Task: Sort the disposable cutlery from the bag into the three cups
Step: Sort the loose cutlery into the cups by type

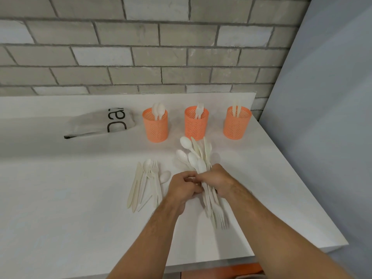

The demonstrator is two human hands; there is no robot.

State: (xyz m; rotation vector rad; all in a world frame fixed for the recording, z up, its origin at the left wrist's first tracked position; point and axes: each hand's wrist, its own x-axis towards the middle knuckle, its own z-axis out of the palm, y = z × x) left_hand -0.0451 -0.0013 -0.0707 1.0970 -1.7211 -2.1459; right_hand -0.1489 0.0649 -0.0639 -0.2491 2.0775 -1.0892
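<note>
Both hands, left hand (184, 185) and right hand (218, 181), have fingers clamped on a cutlery bundle (201, 168) before the fork cup (196, 122); spoon cup (155, 124) left, knife cup (237, 122) right.

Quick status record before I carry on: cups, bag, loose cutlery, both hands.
left cup: spoons
middle cup: forks
right cup: knives
bag: flat on the counter, left of the cups
loose pile: knives, forks and spoons lying on the counter
bundle: mixed cutlery, unsorted
right hand: grips the bundle
left hand: pinches at the bundle
</note>
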